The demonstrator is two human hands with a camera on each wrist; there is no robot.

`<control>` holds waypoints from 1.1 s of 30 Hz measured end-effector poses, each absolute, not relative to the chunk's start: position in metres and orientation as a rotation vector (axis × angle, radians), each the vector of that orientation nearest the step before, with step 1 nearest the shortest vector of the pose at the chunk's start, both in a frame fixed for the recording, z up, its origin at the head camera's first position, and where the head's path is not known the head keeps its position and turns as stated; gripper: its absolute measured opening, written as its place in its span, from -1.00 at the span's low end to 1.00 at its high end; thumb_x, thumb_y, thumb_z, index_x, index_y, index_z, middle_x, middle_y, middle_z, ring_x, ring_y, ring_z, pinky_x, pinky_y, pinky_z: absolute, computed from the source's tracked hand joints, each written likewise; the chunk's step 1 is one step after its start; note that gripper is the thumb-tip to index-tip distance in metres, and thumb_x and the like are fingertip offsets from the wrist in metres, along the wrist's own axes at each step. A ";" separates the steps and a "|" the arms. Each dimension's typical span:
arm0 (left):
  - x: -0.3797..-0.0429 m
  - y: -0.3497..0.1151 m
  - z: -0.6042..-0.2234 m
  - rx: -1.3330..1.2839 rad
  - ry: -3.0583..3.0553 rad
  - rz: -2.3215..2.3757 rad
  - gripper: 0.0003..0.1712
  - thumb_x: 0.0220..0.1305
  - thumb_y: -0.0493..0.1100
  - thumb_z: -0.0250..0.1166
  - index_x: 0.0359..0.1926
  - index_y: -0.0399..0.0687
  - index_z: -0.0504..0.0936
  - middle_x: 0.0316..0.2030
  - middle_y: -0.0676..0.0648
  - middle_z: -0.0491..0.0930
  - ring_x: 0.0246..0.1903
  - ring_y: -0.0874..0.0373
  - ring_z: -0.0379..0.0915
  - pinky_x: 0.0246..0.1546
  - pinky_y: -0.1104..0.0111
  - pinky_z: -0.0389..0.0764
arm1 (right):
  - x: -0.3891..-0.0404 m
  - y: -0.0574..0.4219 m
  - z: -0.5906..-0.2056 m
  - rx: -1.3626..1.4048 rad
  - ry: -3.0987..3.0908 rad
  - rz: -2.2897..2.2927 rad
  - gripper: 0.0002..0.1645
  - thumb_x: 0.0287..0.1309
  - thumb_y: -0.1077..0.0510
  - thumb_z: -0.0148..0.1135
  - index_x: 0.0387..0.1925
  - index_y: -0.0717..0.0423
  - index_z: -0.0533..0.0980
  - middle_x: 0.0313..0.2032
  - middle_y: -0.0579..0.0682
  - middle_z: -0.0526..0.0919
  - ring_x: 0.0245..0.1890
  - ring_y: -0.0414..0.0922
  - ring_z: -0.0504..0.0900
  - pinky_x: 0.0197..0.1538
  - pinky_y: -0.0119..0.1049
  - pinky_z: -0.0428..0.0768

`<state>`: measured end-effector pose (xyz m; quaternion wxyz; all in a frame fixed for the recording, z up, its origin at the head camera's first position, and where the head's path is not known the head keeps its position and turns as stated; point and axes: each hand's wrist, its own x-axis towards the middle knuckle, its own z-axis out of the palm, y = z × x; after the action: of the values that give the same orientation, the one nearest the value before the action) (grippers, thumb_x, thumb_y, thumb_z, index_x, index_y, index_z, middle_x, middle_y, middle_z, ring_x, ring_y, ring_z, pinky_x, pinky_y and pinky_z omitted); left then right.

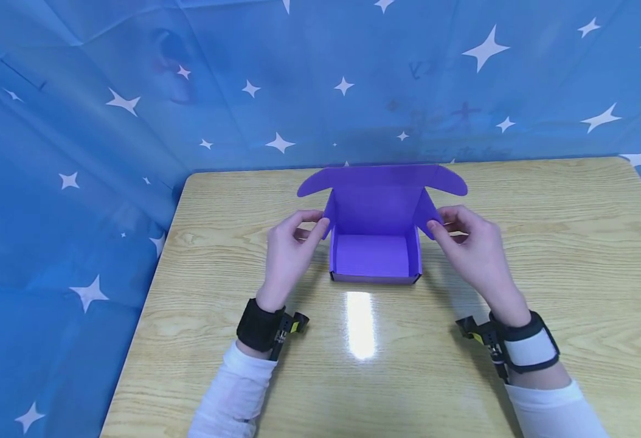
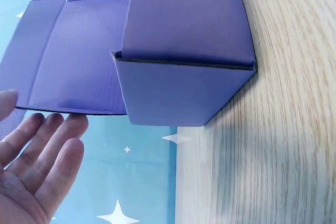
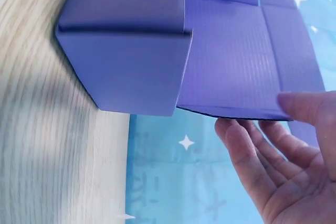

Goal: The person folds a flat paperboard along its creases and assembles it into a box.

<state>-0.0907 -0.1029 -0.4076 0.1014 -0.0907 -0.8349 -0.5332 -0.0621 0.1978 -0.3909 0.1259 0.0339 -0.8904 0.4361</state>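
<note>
A purple cardboard box [image 1: 372,255] stands on the wooden table with its lid raised at the back and nothing inside. The lid's front flap spreads out at the top, with a rounded ear at each end. My left hand [image 1: 294,246] pinches the lid's left side flap [image 1: 329,214] between thumb and fingers. On the other side my right hand [image 1: 472,243] pinches the right side flap [image 1: 427,213] in the same way. In the left wrist view the fingers [image 2: 68,124] lie under the flap's edge; the right wrist view shows the right thumb [image 3: 299,106] on the flap's inner face.
The wooden table [image 1: 216,243] extends around the box on all sides. A blue curtain with white stars [image 1: 320,79] hangs behind the table and along its left. Each wrist wears a strap with a small camera.
</note>
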 end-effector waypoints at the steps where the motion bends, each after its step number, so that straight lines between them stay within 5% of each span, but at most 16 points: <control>1: -0.090 -0.103 -0.408 -0.273 -2.467 -1.580 -0.72 0.49 -0.07 0.33 0.03 -0.14 0.79 -0.04 -0.17 0.83 -0.32 -0.16 0.81 -0.31 0.43 0.76 | -0.062 0.197 -0.391 0.098 -2.592 1.286 -0.68 0.44 0.13 0.29 0.01 0.32 0.67 -0.17 0.29 0.79 -0.31 -0.72 0.51 -0.24 -0.84 0.51; 8: -0.089 -0.102 -0.407 -0.267 -2.477 -1.562 -0.69 0.52 -0.07 0.29 0.05 -0.15 0.80 -0.03 -0.19 0.83 -0.34 -0.20 0.81 -0.36 0.52 0.67 | -0.063 0.193 -0.393 0.118 -2.548 1.431 -0.64 0.56 0.16 0.10 0.04 0.39 0.65 -0.20 0.35 0.76 -0.33 -0.67 0.59 -0.21 -0.75 0.64; 16: -0.087 -0.097 -0.407 -0.271 -2.468 -1.621 -0.70 0.50 -0.09 0.30 0.03 -0.21 0.78 -0.05 -0.22 0.82 -0.40 -0.23 0.80 -0.48 0.58 0.54 | -0.062 0.190 -0.392 0.117 -2.588 1.429 -0.65 0.55 0.14 0.14 0.01 0.38 0.65 -0.17 0.34 0.76 -0.34 -0.62 0.61 -0.23 -0.76 0.62; 33: -0.086 -0.095 -0.407 -0.279 -2.489 -1.678 -0.73 0.50 -0.10 0.32 0.03 -0.16 0.77 -0.01 -0.19 0.81 -0.32 -0.09 0.84 -0.37 0.53 0.68 | -0.061 0.191 -0.391 0.143 -2.652 1.428 -0.63 0.54 0.10 0.17 0.04 0.36 0.63 -0.08 0.32 0.76 -0.33 -0.64 0.61 -0.20 -0.77 0.62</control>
<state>-0.0857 -0.0951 -0.4068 0.0633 -0.0923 -0.8241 -0.5553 -0.0608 0.1909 -0.3909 0.0632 0.0474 -0.8778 0.4725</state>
